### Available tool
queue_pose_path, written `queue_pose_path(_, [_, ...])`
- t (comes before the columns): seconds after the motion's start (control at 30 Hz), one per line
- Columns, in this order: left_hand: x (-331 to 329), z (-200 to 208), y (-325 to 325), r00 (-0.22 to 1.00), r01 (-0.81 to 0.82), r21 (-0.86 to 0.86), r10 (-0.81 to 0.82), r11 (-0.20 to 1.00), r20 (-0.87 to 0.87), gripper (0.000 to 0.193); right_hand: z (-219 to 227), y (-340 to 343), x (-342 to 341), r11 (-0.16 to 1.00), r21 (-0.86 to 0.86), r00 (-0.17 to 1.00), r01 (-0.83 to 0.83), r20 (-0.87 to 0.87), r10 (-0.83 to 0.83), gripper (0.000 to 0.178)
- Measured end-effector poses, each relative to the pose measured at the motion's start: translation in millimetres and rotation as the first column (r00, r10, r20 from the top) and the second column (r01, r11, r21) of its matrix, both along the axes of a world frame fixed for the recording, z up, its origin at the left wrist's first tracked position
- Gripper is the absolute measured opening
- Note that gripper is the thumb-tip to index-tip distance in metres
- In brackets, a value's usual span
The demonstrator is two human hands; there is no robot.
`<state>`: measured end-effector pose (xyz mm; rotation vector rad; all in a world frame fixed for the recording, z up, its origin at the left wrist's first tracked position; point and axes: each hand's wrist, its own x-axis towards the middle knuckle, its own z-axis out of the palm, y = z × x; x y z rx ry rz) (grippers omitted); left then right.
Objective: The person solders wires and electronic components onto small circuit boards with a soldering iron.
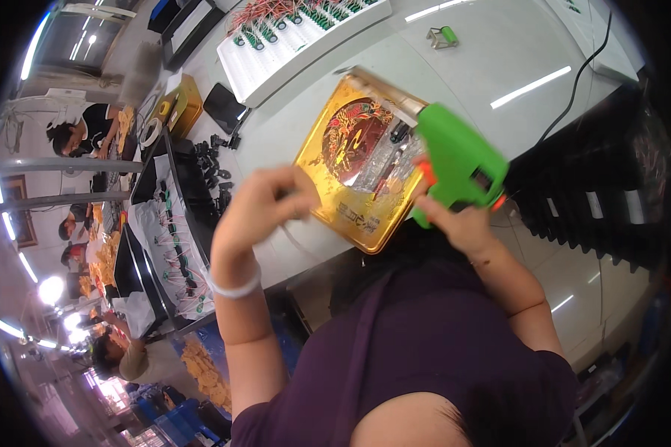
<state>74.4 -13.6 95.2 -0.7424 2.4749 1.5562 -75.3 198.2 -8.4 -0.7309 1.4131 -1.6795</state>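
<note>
My right hand grips the handle of a green heat gun, which has orange-red parts and a metal nozzle toward the far left. That nozzle extends over the top edge of a gold tin with a round dark red panel. Clear plastic and small dark pieces show on the tin's right part. My left hand, a white band at its wrist, is at the tin's left edge with fingers curled into a pinch. Blur hides what they hold, if anything; a faint pale strand trails below them.
Behind the tin, a white tray carries green rings with red wires. Black parts lie at left beside a dark bin of wired pieces. A small green-handled metal piece sits far back. Black stacked bins stand right; other people work far left.
</note>
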Motion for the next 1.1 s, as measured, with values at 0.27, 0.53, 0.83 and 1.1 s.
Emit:
queue_pose_path(0.27, [-95.6, -47.0, -72.1, 0.945, 0.288, -0.250, -0.232, 0.924, 0.230, 0.011, -38.0, -5.9, -45.7, 0.873, -0.293, 0.866, 0.389, 0.440, -0.237, 0.046])
queue_pose_path(0.53, [-101.0, -95.1, -60.4, 1.000, 0.005, 0.109, -0.007, 0.994, 0.022, 0.008, -38.7, -19.9, -63.5, 0.923, -0.298, 0.900, 0.242, 0.426, -0.099, 0.053])
queue_pose_path(0.83, [-40.4, -93.3, -18.0, 0.951, -0.294, 0.399, 0.307, 0.868, 0.034, 0.007, -42.5, -45.6, -77.7, 0.937, -0.350, 0.907, -0.001, 0.394, 0.149, 0.047])
queue_pose_path(1.1, [-55.5, -108.5, 3.8, 0.919, -0.347, 0.277, 0.384, 0.896, -0.089, 0.014, -37.7, -34.3, -62.3, 0.930, -0.360, 0.911, 0.077, 0.404, 0.081, 0.045])
